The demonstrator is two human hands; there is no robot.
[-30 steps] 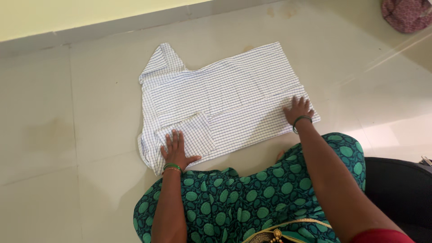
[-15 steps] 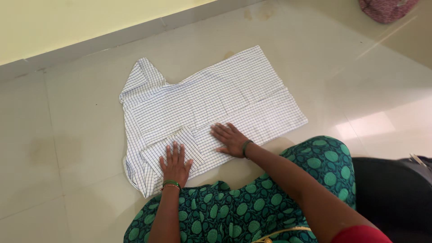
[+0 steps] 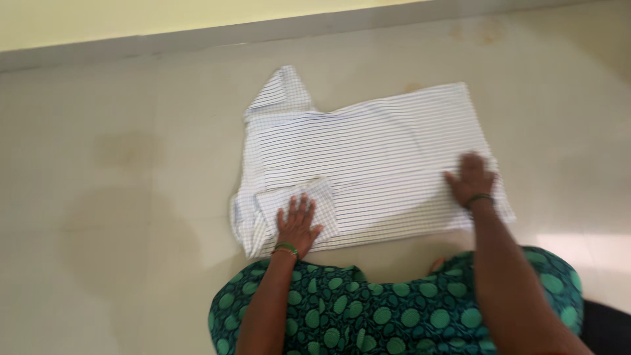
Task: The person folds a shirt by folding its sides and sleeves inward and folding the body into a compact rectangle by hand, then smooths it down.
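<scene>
A pale tiled floor [image 3: 118, 197] fills the view from the head camera, with a grey skirting [image 3: 197, 36] along the yellow wall [image 3: 131, 13] at the top. A white checked shirt [image 3: 381, 158] lies folded flat on the floor in front of the person, its collar [image 3: 279, 92] turned up at the far left corner and a folded sleeve [image 3: 315, 197] lying on the near left part. The person's green patterned dress [image 3: 368, 315] covers the knees at the bottom edge, just short of the shirt's near hem. The left hand [image 3: 297, 223] presses flat, fingers spread, on the folded sleeve; it grips nothing. The right hand [image 3: 470, 179] lies palm down, fingers open, on the shirt's near right corner, also holding nothing. A green bangle [image 3: 285, 248] rings the left wrist and a dark one [image 3: 478, 198] the right. The frame is slightly blurred.
</scene>
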